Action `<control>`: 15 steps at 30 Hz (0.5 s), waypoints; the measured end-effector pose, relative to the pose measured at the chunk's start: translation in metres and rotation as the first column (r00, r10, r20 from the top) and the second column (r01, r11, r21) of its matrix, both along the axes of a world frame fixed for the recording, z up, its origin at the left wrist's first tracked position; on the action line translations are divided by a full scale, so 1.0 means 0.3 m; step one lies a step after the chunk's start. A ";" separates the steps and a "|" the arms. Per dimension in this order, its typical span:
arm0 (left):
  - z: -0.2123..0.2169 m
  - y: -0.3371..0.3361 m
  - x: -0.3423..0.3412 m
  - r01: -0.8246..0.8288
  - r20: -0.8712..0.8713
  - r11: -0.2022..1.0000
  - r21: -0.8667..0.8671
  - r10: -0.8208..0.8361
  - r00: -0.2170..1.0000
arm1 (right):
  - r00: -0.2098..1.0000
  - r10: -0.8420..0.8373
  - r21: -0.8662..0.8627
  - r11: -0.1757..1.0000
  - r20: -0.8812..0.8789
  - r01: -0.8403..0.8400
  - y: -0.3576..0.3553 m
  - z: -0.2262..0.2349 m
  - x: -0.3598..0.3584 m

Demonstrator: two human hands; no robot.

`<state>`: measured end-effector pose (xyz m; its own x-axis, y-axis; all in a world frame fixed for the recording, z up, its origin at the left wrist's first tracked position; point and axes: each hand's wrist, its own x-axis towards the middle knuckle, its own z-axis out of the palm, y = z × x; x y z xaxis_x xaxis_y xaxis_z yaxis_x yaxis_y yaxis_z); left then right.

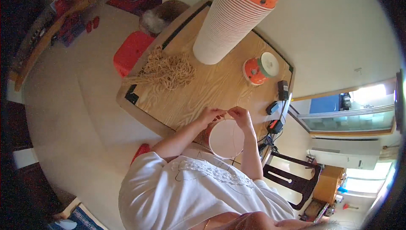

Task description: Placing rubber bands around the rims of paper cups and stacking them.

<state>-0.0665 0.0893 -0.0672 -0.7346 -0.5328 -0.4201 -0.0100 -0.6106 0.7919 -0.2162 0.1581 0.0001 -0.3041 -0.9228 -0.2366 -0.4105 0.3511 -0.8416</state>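
A round paper bucket (226, 139) with a pale inside rests at the table's near edge against my body, its mouth facing up. Part of its orange printed side shows at the left. My left hand (210, 115) and my right hand (240, 116) meet at the bucket's far rim, fingertips pinched close together. A thin tan cord (235, 139) loops across the bucket's mouth up to the fingers, which seem to pinch it; the exact grip is too small to make out. Farther left lies a tangled heap of tan cords (169, 71).
A tall stack of nested paper buckets (234, 23) rises at the far side of the wooden table (198, 90). Right of it sits an orange bucket (256, 70). Black adapters (275, 107) and cables line the right edge. A red stool (132, 51) and a dark chair (292, 179) flank the table.
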 end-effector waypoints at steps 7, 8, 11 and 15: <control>0.037 0.000 -0.003 0.020 -0.024 0.997 0.077 -0.018 1.000 | 0.989 -0.151 -0.004 0.989 0.013 0.151 0.016 -0.048 -0.007; 0.048 -0.001 -0.002 0.021 0.004 0.994 0.109 -0.022 1.000 | 0.988 -0.151 0.000 0.989 0.016 0.151 0.014 -0.048 -0.005; 0.065 0.004 -0.002 0.010 -0.019 1.000 0.028 -0.010 1.000 | 0.994 -0.110 0.004 0.994 -0.003 0.110 0.006 -0.035 0.004; 0.042 0.002 -0.016 -0.001 0.006 0.997 -0.081 0.002 1.000 | 0.997 -0.078 0.017 0.997 0.006 0.078 0.009 -0.028 0.004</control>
